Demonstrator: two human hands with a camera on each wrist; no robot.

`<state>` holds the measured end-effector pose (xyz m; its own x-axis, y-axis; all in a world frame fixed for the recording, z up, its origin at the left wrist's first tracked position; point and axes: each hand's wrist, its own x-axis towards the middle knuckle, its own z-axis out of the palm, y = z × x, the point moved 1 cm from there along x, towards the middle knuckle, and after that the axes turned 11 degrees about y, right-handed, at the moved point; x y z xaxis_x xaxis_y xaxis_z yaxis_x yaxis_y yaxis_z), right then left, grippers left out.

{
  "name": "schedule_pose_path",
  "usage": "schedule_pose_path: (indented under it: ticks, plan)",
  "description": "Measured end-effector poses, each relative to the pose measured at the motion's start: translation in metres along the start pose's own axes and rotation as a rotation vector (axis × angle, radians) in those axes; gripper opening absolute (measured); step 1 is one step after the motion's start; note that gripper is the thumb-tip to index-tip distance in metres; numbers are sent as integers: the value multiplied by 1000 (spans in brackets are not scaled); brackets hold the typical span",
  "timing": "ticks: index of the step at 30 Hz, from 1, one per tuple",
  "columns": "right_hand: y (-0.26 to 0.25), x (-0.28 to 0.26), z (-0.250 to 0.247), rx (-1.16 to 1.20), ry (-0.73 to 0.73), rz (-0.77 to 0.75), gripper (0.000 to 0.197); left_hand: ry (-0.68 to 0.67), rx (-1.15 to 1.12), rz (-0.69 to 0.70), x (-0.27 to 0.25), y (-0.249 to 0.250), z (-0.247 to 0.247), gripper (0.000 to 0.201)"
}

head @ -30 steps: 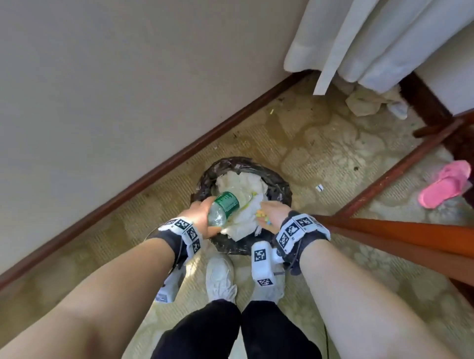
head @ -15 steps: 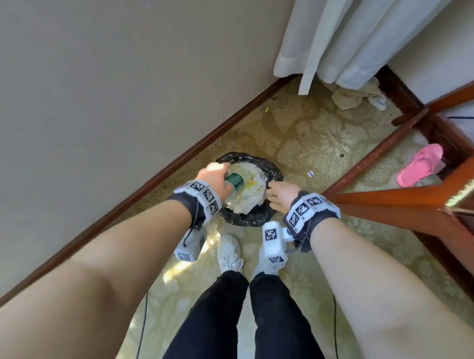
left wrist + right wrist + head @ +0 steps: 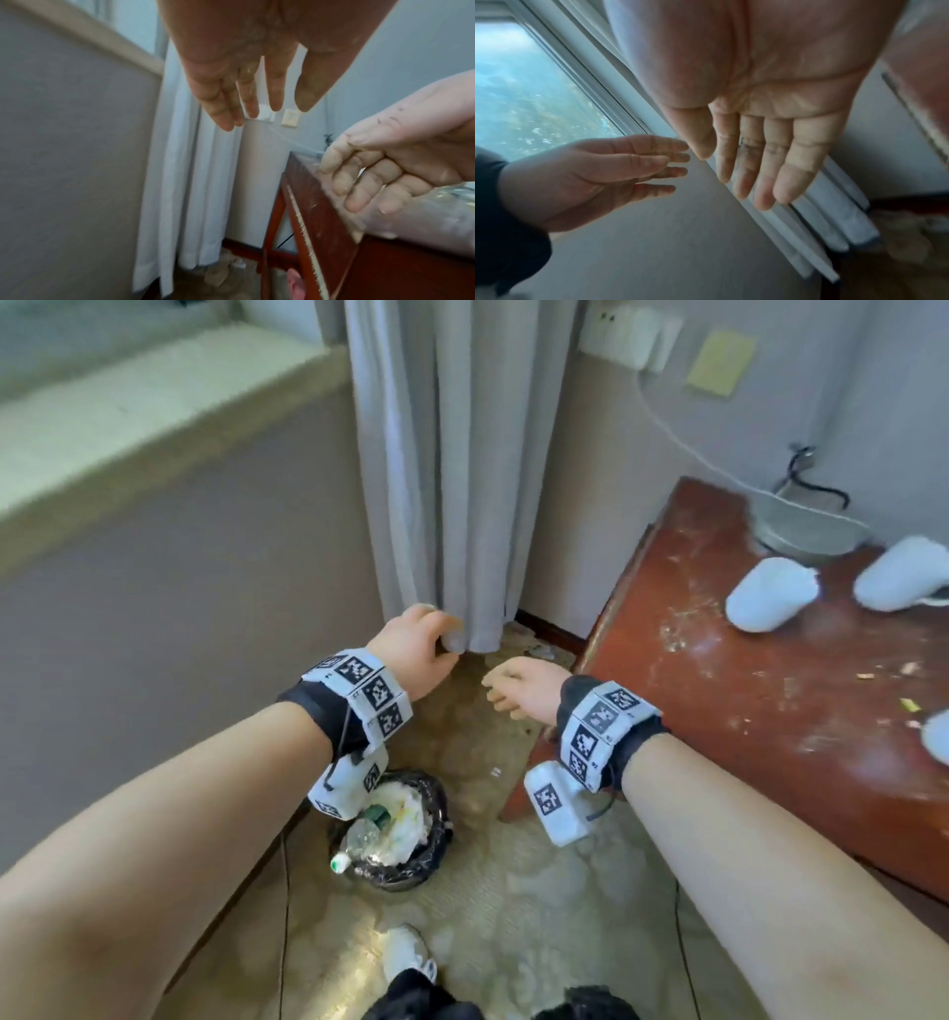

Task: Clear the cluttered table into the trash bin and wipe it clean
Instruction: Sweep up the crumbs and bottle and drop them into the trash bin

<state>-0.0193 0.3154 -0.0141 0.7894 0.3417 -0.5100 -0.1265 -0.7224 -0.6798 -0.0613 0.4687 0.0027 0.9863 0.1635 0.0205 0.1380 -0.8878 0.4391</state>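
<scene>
Since a second ago both hands have lifted away from the trash bin [image 3: 395,834], leaving the plastic bottle [image 3: 359,839] lying on the white waste that fills it. The left hand [image 3: 416,649] and right hand [image 3: 518,690] hang released and empty, likely heading back to the desk [image 3: 744,711], where white cups [image 3: 770,593], crumbs and a metal bowl [image 3: 806,531] remain; the curtain [image 3: 452,480] hangs just ahead.

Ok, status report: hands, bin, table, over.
Left hand and right hand open, empty. Trash bin full, bottle on top. Table unwiped, white cups on it.
</scene>
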Motion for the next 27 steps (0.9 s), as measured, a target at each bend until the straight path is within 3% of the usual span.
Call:
schedule_pose_path:
  ticks: [4,7,14,20,24,27]
  plan:
    - [30,-56,-80,-234,74,-98,35,-9,5,133,7,94,-4,43]
    - [72,-95,-141,-366,165,-80,41,16,-21,216,10,172,13,38]
    - [203,-155,-260,-356,335,46,42,-105,3,341,7,330,100,38]
    - [301,-157,-325,-194,441,265,40,-250,61,351,26,391,149,45]
    - [361,-148,-358,-187,550,492,19,-301,144,367,73,411,188,47]
    - [398,-140,-367,-192,633,667,52,-369,204,380,112,429,228,52]
